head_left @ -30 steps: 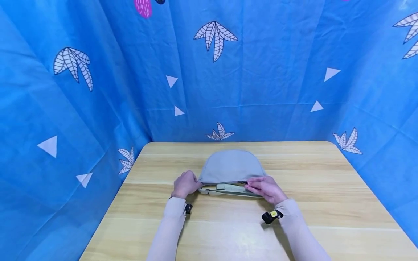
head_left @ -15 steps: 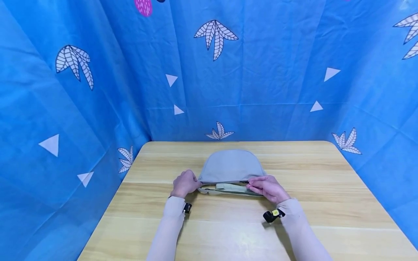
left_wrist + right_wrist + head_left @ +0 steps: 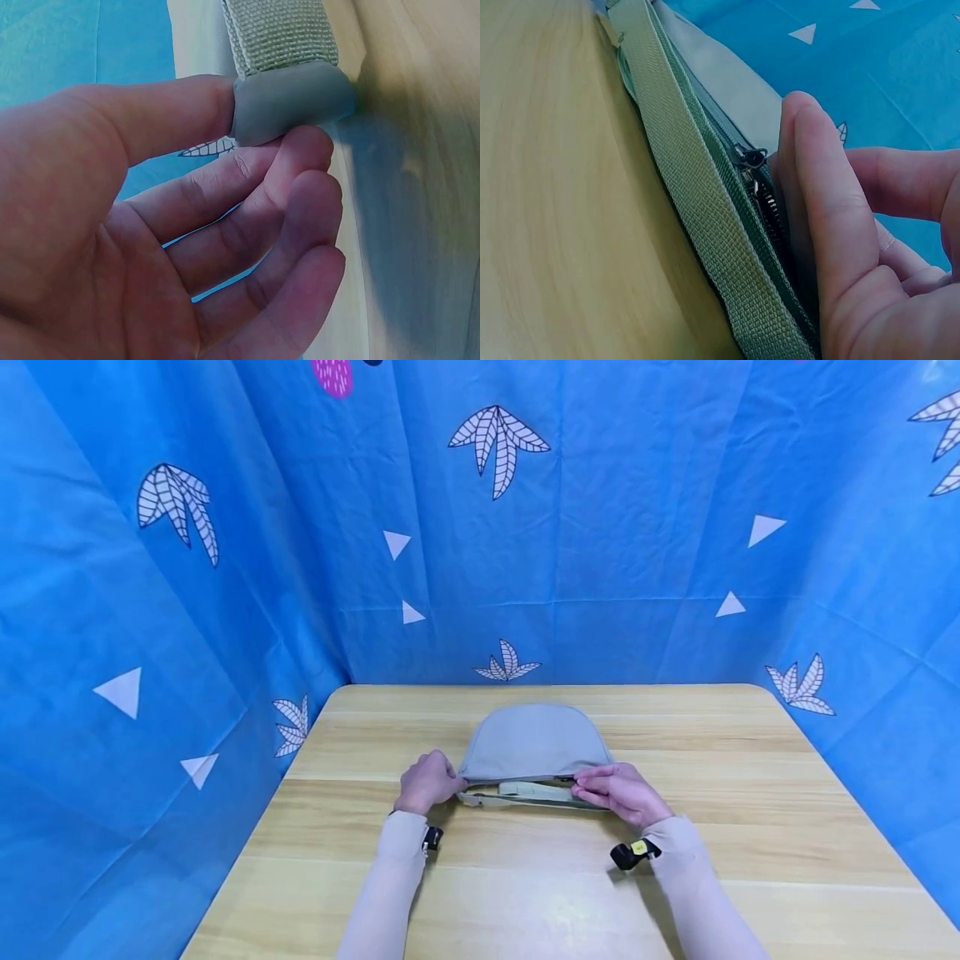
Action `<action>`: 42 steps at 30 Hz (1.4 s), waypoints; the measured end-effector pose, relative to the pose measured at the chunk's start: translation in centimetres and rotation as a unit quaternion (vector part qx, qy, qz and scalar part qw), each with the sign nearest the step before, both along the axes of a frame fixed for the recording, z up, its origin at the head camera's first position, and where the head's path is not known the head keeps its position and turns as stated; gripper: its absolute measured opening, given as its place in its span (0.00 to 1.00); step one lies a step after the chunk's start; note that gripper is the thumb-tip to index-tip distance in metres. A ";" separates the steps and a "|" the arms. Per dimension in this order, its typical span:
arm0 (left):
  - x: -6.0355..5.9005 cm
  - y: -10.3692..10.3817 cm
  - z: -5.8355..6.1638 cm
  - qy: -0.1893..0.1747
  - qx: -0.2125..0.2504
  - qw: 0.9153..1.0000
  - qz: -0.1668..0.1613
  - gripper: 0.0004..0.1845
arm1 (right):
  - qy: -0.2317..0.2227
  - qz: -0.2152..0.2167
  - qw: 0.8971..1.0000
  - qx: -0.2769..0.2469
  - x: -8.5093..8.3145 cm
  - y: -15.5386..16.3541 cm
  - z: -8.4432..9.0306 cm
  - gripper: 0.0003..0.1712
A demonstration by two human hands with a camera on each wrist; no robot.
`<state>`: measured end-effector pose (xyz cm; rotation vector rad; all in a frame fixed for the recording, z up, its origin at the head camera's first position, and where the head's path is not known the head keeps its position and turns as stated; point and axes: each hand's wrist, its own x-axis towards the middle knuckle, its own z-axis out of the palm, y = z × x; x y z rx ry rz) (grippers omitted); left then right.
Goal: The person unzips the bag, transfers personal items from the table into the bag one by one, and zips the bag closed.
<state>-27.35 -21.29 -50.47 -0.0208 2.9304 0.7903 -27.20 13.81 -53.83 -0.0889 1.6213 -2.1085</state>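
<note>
A grey half-round bag (image 3: 534,743) lies on the table, curved side away from me, with its zipped edge and pale green webbing strap (image 3: 534,791) toward me. My left hand (image 3: 429,783) pinches the bag's left corner; up close, thumb and fingers hold a smooth grey end tab (image 3: 289,105) below the webbing. At the right part of the zipper, my right hand (image 3: 622,793) pinches the zipper pull, mostly hidden behind the thumb. Two dark metal zipper sliders (image 3: 751,157) show beside the fingertips, with dark teeth (image 3: 771,210) just below them.
The wood-grain table (image 3: 510,893) extends around the bag on all sides. A blue patterned curtain (image 3: 615,527) hangs behind and along both sides. Each wrist wears a small black camera (image 3: 630,855).
My right hand has slid slightly to the right along the zipper, and the dark slider has shifted right with it. The left hand keeps its hold on the corner.
</note>
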 end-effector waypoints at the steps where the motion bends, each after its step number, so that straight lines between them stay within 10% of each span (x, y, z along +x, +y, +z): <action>1: 0.0 0.0 0.0 -0.002 0.000 1.000 -0.001 0.18 | 0.004 0.003 1.000 0.006 0.0 0.0 -0.1 0.20; 14: -0.3 0.1 -0.4 -0.006 -0.004 1.000 -0.004 0.19 | 0.057 0.077 0.989 0.116 -0.2 -0.5 -0.8 0.25; 34: -0.2 0.1 -0.3 -0.007 -0.010 1.000 -0.003 0.17 | 0.052 0.133 0.987 0.078 -0.2 0.2 -0.4 0.33; 42: -0.2 0.0 -0.4 -0.012 -0.005 1.000 0.003 0.16 | 0.037 0.093 0.990 0.103 -0.2 0.2 -0.2 0.28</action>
